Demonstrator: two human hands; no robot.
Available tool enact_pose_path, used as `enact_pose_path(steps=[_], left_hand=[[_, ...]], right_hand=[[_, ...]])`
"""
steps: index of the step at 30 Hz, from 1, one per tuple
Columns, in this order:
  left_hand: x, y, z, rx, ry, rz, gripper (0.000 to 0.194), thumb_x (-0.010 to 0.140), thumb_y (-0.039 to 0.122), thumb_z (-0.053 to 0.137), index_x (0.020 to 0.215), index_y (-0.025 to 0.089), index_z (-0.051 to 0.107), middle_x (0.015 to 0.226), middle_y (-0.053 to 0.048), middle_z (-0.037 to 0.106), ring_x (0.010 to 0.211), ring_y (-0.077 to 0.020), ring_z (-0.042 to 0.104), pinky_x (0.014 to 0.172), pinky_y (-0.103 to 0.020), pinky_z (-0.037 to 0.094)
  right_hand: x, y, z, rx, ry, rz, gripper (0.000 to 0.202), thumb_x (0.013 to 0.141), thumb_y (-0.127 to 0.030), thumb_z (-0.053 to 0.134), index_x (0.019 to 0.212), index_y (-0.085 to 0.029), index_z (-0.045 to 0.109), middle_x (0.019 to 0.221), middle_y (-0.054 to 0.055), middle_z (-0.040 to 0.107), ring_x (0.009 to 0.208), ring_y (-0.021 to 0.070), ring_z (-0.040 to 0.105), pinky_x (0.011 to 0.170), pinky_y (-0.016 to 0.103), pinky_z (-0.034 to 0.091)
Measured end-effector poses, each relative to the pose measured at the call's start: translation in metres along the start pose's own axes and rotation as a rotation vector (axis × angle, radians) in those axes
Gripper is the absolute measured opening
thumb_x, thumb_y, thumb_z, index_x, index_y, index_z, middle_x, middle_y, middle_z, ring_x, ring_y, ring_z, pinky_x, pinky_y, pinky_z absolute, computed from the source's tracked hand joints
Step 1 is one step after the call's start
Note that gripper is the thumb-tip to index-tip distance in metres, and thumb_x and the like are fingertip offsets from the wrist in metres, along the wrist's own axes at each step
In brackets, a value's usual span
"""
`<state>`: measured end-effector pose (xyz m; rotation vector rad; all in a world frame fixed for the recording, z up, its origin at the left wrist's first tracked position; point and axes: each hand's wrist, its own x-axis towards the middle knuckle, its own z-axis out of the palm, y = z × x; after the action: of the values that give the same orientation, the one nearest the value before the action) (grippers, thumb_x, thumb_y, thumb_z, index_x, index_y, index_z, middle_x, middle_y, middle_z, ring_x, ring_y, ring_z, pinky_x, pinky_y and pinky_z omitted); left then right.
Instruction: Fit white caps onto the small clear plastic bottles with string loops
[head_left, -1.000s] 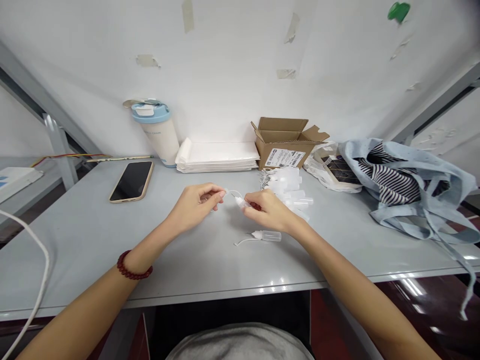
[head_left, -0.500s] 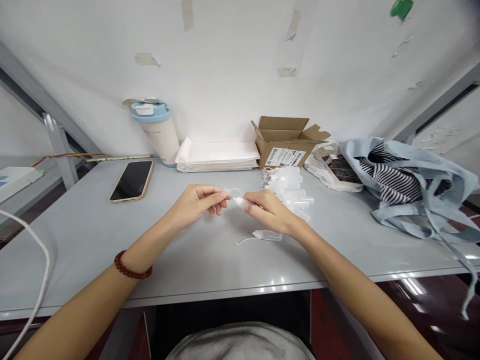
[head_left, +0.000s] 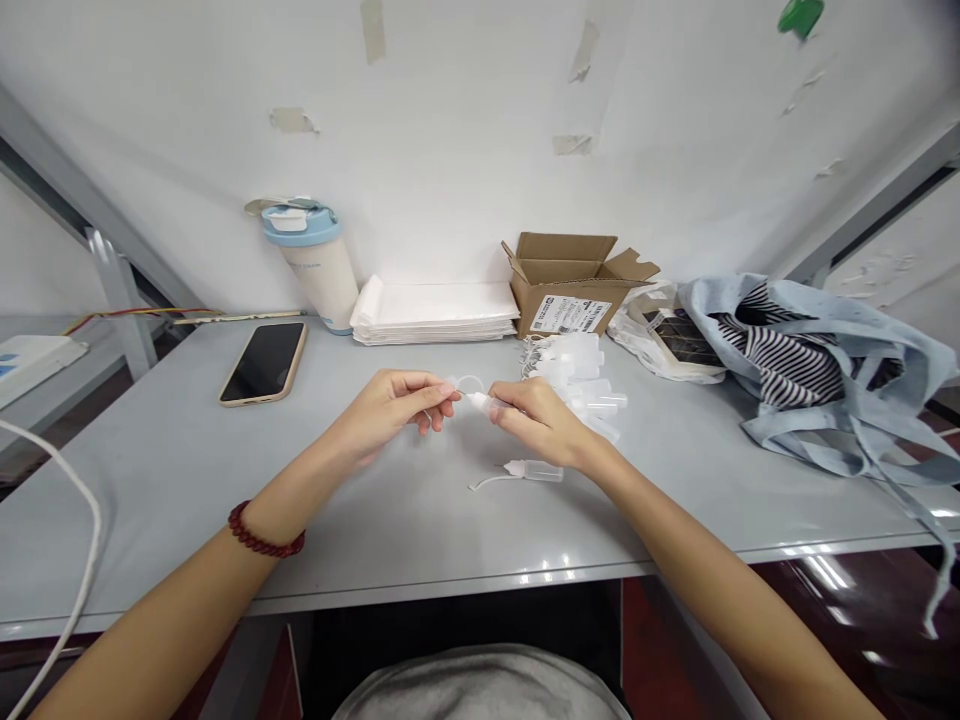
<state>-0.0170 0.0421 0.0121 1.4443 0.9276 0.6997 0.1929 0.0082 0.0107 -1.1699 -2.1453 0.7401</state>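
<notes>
So we've got our right hand clamped around a small clear bottle, its white tip pointing at our left hand. The left thumb and forefinger are pinched together by the needle at that tip (can't tell if they're gripping it), with the thin looped strap arching just above, between the hands. The hands are slightly apart. A second bottle lies on its side just below our right hand, and a pile of bottles sits just beyond it.
</notes>
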Motion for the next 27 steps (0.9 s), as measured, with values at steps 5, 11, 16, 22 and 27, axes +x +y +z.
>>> enact_pose_path(steps=[5, 11, 16, 22, 27], left_hand=[[-0.0005, 0.0015, 0.0004, 0.029, 0.007, 0.001, 0.026, 0.077, 0.042, 0.066, 0.076, 0.016, 0.071, 0.072, -0.005, 0.064, 0.059, -0.0126, 0.053, 0.058, -0.027, 0.046], [0.0005, -0.0003, -0.0005, 0.062, -0.007, 0.021, 0.026, 0.078, 0.042, 0.065, 0.078, 0.016, 0.071, 0.072, -0.005, 0.065, 0.059, -0.0133, 0.055, 0.058, -0.027, 0.046], [0.0001, -0.0012, -0.0014, 0.133, -0.043, 0.061, 0.024, 0.08, 0.039, 0.063, 0.073, 0.017, 0.07, 0.071, -0.003, 0.065, 0.058, -0.0118, 0.055, 0.057, -0.025, 0.044], [-0.0025, 0.0012, -0.0013, 0.183, -0.114, 0.096, 0.024, 0.081, 0.038, 0.062, 0.071, 0.017, 0.069, 0.068, -0.002, 0.064, 0.058, -0.0124, 0.055, 0.058, -0.025, 0.044], [-0.0037, 0.0016, 0.001, 0.179, -0.116, 0.12, 0.023, 0.081, 0.035, 0.062, 0.07, 0.017, 0.069, 0.067, -0.001, 0.064, 0.058, -0.012, 0.055, 0.058, -0.024, 0.043]], right_hand=[[0.0003, -0.0003, -0.0006, -0.008, -0.009, 0.006, 0.025, 0.084, -0.026, 0.04, 0.06, -0.018, 0.037, 0.054, -0.005, 0.031, 0.05, 0.0081, 0.03, 0.052, 0.024, 0.023], [0.0005, 0.0009, -0.0006, -0.016, -0.018, -0.007, 0.024, 0.082, -0.024, 0.04, 0.059, -0.019, 0.034, 0.053, -0.006, 0.029, 0.05, 0.0082, 0.029, 0.051, 0.025, 0.023], [-0.0004, -0.0003, -0.0016, 0.0, -0.035, -0.009, 0.027, 0.082, -0.026, 0.04, 0.058, -0.019, 0.031, 0.052, -0.006, 0.025, 0.049, 0.0077, 0.025, 0.05, 0.025, 0.021], [-0.0014, -0.0023, -0.0025, 0.043, -0.063, -0.021, 0.031, 0.082, -0.026, 0.042, 0.055, -0.019, 0.027, 0.052, -0.006, 0.023, 0.049, 0.0071, 0.021, 0.049, 0.025, 0.018], [-0.0015, -0.0005, -0.0008, 0.068, -0.053, -0.06, 0.031, 0.081, -0.025, 0.042, 0.055, -0.019, 0.026, 0.052, -0.006, 0.021, 0.049, 0.007, 0.02, 0.049, 0.025, 0.018]])
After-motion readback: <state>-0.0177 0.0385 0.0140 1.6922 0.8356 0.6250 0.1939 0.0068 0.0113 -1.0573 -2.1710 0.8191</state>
